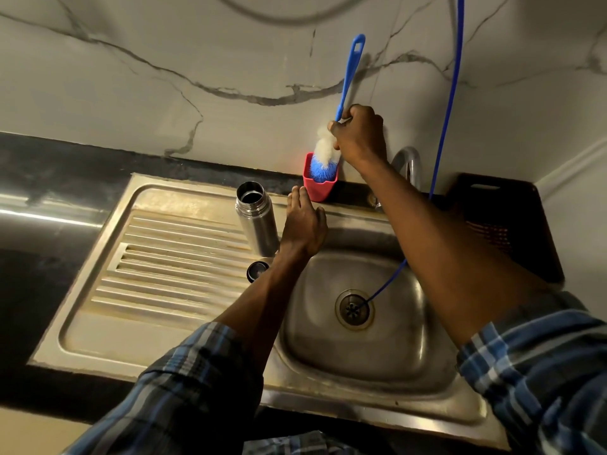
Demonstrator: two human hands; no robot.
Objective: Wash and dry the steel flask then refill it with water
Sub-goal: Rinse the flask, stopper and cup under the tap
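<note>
1. Head view: right hand [359, 136] closed round the brush [348, 83] low on its handle, bristles part-way inside the red cup [320, 183] at the back of the sink [197, 339].
2. Left hand [303, 226] flat, fingers straight, resting on the sink rim just beside the flask [256, 220], gripping nothing.
3. Flask upright and uncapped on the ribbed drainboard, close to the basin edge; cap [258, 270] lying nearby, almost at the lip.
4. Risk 1: cup likely light, so bristles catching its rim could tip or drag it into the basin.
5. Risk 2: a careless sweep of the left forearm could topple the tall, narrow flask, standing on uneven ribs, or knock the cap into the basin.
6. Risk 3: blue hose [450, 103] hanging right beside the right arm and trailing to the drain [354, 309]; could snag the brush or wrist.
7. Flask: polished steel cylinder, narrower neck, probably slick once wet.
8. Brush: thin blue plastic handle with a hanging slot, soft white and blue bristles.
9. Cup: squarish, matte red plastic.
10. Sink: dull, stained steel; wall marbled; table dark stone.
</note>
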